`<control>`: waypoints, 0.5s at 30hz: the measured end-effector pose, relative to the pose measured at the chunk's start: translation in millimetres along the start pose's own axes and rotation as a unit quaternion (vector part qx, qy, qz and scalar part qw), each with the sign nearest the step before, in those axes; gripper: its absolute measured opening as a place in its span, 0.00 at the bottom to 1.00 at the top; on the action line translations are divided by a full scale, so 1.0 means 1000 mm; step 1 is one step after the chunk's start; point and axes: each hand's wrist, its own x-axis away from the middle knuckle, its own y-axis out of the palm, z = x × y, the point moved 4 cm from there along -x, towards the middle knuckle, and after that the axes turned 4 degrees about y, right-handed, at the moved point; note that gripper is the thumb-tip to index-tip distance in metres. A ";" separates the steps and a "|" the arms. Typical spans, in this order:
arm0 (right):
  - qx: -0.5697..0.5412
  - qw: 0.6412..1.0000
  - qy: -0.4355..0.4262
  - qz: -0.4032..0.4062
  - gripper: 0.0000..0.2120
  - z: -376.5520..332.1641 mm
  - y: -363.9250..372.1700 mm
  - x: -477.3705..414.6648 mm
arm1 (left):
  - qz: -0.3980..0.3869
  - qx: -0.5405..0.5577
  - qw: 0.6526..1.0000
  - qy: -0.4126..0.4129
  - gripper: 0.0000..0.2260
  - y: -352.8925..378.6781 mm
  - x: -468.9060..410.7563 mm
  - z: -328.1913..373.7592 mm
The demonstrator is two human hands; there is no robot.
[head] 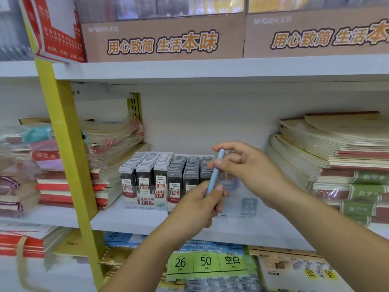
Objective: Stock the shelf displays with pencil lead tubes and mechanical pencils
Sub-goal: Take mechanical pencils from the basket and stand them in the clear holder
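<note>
Slim pale-blue plastic mechanical pencil (214, 173) stands near-upright, top leaning right, before the right edge of the clear plastic tray (145, 204) of grey lead tubes (147, 165) — left hand (196, 206) fingers curl round its lower end, right hand (249, 165) fingers pinch its top.

- White shelf (134, 220), with a lead tube display (145, 178) standing at its middle, full of grey-capped tubes.
- Touching its right side: a second tube display (185, 171).
- Further right: a clear plastic box (246, 203).
- Left of it: wrapped notebook stacks (109, 161).
- Far right: taller notebook stacks (336, 157).
</note>
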 end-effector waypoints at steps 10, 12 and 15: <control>0.274 0.934 -0.108 0.202 0.07 -0.006 -0.065 -0.030 | 0.086 -0.610 0.758 0.216 0.33 -0.022 -0.032 0.025; 0.365 0.908 -0.110 0.172 0.07 0.005 -0.055 -0.038 | 0.056 -0.637 0.743 0.198 0.36 -0.023 -0.042 0.015; 0.432 0.884 -0.113 0.142 0.07 0.020 -0.045 -0.048 | 0.064 -0.640 0.736 0.210 0.36 -0.023 -0.049 0.012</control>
